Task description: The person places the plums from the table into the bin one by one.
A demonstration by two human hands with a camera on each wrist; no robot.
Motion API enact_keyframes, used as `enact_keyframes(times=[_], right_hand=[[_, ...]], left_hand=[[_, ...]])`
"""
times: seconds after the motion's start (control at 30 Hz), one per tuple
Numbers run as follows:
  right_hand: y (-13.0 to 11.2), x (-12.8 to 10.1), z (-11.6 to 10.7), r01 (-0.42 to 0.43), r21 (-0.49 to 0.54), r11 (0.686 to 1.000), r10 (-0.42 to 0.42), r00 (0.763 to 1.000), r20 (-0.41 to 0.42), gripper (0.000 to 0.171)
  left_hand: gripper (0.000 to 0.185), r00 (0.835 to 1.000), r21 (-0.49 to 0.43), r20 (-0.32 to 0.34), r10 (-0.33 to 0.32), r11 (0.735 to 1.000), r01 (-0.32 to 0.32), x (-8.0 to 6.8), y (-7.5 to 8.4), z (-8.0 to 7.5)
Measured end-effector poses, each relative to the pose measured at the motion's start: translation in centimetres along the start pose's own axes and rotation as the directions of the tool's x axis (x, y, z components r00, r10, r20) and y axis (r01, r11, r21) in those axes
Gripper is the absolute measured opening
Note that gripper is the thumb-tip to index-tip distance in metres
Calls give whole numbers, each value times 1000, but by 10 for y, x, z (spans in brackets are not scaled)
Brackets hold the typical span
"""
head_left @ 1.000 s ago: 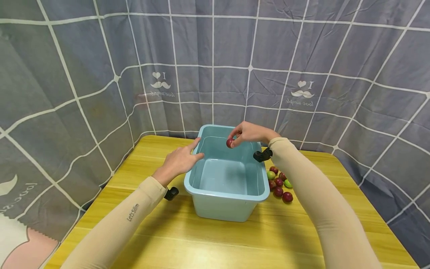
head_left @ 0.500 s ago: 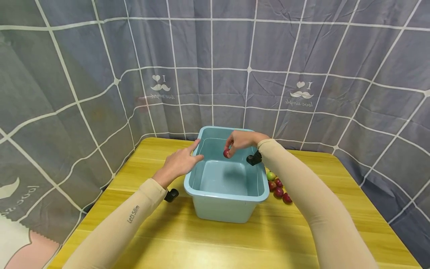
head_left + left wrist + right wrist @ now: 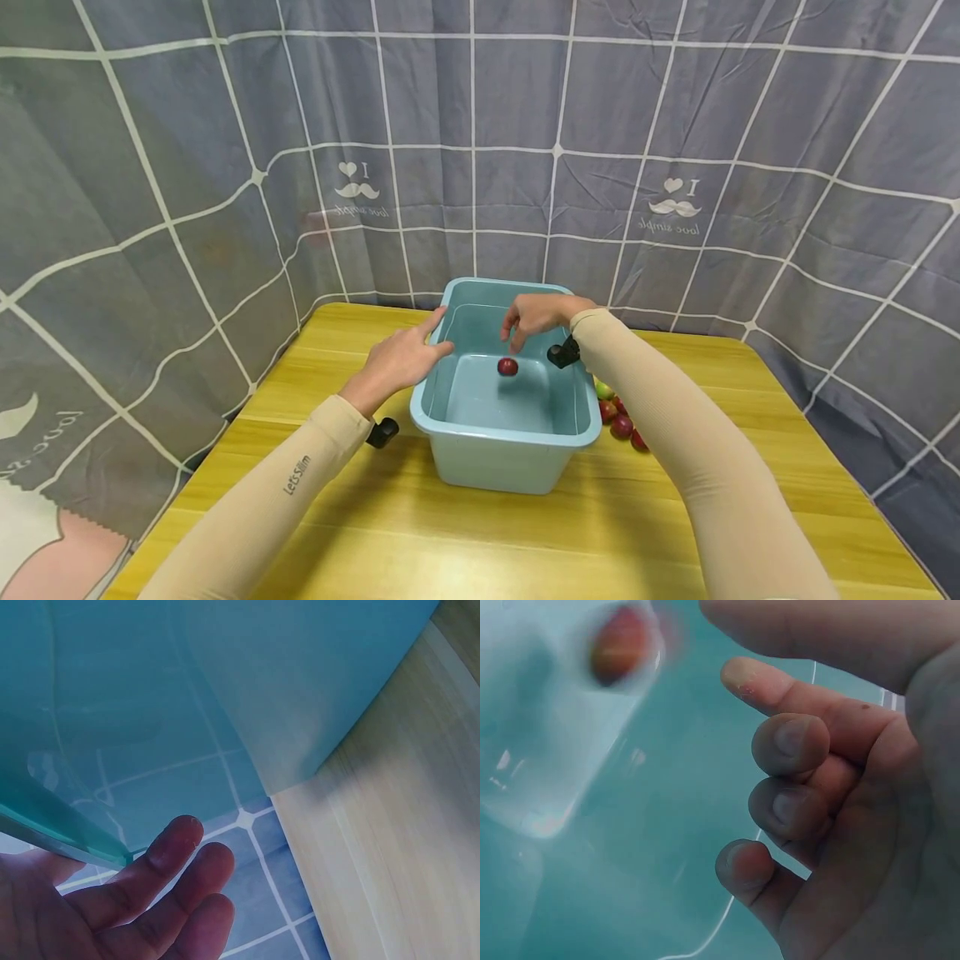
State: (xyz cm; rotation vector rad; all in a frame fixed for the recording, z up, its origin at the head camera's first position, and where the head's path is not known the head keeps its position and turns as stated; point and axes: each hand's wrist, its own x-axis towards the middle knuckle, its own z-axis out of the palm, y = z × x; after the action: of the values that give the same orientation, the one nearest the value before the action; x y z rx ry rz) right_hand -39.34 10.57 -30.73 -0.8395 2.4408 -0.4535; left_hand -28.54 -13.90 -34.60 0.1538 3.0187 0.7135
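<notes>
The red fruit [image 3: 507, 366] that the right hand [image 3: 542, 313] pinched half a second ago is now out of its fingers and sits low inside the blue tub [image 3: 450, 396], below that hand, which hangs empty with fingers loosely curled. The left hand [image 3: 399, 360] stays with straight fingers on the tub's left rim. The tub stands on a yellow wooden table [image 3: 480, 533], more fruits [image 3: 617, 415] lying just beside its right wall, with a grey checked curtain [image 3: 525, 125] behind.
</notes>
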Motion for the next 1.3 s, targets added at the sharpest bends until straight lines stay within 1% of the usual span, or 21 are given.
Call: enact_keyframes(times=[0.13,0.3,0.53,0.7,0.9,1.03,1.3], right_hand=[[3,-2,-2,-9,3,1000,9,1000,-7,30],[6,-8,-4,1,2,1000,-1,1000,-26,36],[4,-21,-7,36,24,999,-34,997,-67,28],[6,-32,-10,68,61,996,-63,994,-88,30],[12,-45,-12,107,89,990,-94,986,-139,32],[16,-53,-12,116,99,988,-97,979,-180,31],[27,-72,-12,159,149,976,-118,960,-254,31]], left_hand=[[74,1000,-3,-1,4,1000,-4,0,1,-1],[74,1000,-8,5,4,1000,-4,0,1,-1],[74,1000,-5,7,3,1000,-3,-1,-1,-2],[74,1000,-6,2,9,1000,-9,-1,-2,-1],[74,1000,-4,8,8,1000,-8,-2,-1,-1],[74,1000,-12,7,6,1000,-6,-1,-1,-1],[74,1000,-21,7,3,1000,-3,-1,-1,-1]])
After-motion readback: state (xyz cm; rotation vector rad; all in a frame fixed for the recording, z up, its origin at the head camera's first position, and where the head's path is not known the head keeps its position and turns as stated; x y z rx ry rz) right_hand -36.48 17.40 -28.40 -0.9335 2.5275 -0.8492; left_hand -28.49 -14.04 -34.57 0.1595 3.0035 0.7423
